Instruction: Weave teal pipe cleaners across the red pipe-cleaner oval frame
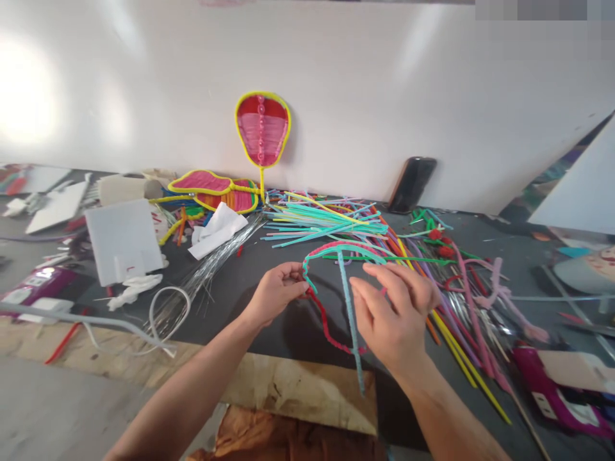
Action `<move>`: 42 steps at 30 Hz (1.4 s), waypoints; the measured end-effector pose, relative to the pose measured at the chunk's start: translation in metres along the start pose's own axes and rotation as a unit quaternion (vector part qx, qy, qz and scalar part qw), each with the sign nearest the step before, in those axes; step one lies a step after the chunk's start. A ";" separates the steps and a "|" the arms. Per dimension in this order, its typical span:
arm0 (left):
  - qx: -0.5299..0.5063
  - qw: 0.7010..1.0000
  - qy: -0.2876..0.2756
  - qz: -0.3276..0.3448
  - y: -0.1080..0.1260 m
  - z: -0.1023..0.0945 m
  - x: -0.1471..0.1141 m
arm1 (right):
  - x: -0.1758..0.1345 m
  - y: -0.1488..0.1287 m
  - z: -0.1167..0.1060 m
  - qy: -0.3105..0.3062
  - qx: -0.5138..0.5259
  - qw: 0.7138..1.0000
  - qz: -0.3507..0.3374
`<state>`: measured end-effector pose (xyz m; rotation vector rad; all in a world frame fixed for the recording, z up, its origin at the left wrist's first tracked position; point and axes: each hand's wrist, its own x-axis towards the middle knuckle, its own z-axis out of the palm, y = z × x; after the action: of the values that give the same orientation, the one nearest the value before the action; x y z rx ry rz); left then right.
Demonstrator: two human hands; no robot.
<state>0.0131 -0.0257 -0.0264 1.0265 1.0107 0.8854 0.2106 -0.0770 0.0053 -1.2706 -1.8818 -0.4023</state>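
Observation:
A loop of fuzzy pipe cleaners (328, 333), red along the bottom and turquoise with pink along the top, is held up over the dark tabletop. A light blue pipe cleaner (350, 314) crosses it from the top edge and sticks out below the bottom edge. My left hand (281, 288) pinches the loop's left side, where turquoise and red meet. My right hand (391, 310) is at the loop's right side, its fingers bent and apart beside the turquoise strip. It hides part of that side, and I see nothing gripped in it.
Behind the loop lies a pile of turquoise pipe cleaners (327, 221). A pink and yellow paddle-shaped piece (262, 128) stands against the white board, with a phone (413, 182) farther right. Silver wires (202, 272) lie left; loose coloured stems (451, 346) and a purple tool (552, 397) lie right.

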 end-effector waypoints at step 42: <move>-0.024 0.995 -0.092 -0.025 0.009 0.004 -0.007 | -0.026 -0.017 0.039 -0.168 0.139 0.976 -0.007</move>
<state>0.0137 -0.0305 -0.0152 1.0175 0.8536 0.7561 0.1823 -0.0755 -0.0358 -1.1895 -2.1390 0.0785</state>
